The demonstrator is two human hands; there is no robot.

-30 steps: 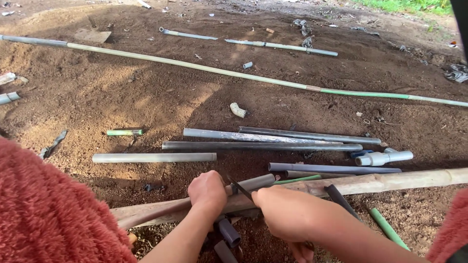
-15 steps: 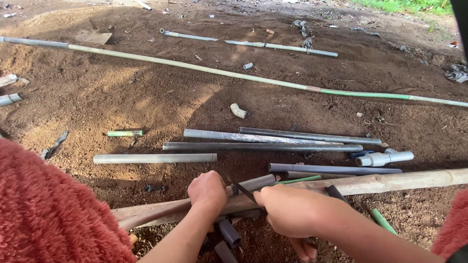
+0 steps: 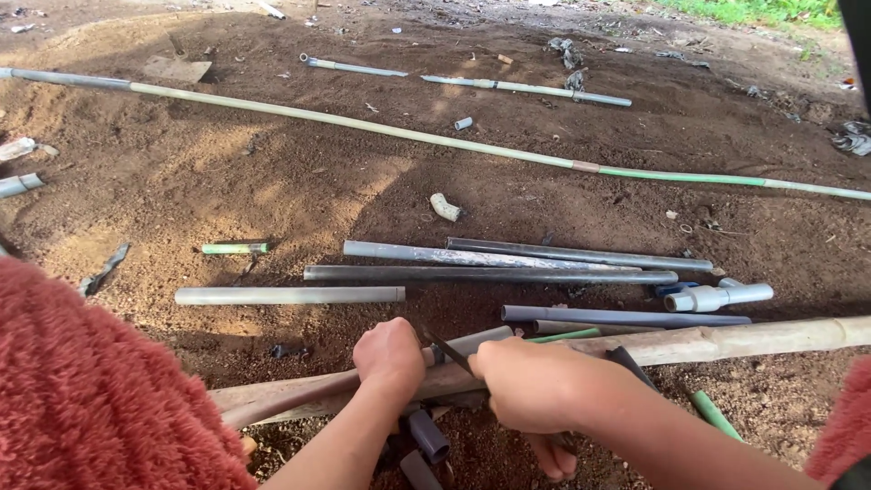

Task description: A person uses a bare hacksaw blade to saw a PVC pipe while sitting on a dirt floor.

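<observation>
Your left hand (image 3: 390, 356) is clenched around a short grey pipe (image 3: 472, 343), pressing it down on the long wooden pole (image 3: 726, 342) that runs across the dirt ground (image 3: 272, 181) just in front of you. Your right hand (image 3: 531, 386) is closed on the handle of a thin dark saw blade (image 3: 445, 347), which crosses the pipe just beside your left hand's fingers (image 3: 413, 340) (the handle itself is hidden in your fist). More grey pipes (image 3: 490, 272) lie side by side beyond the pole, and grey pipe offcuts (image 3: 426, 436) sit below your wrists.
</observation>
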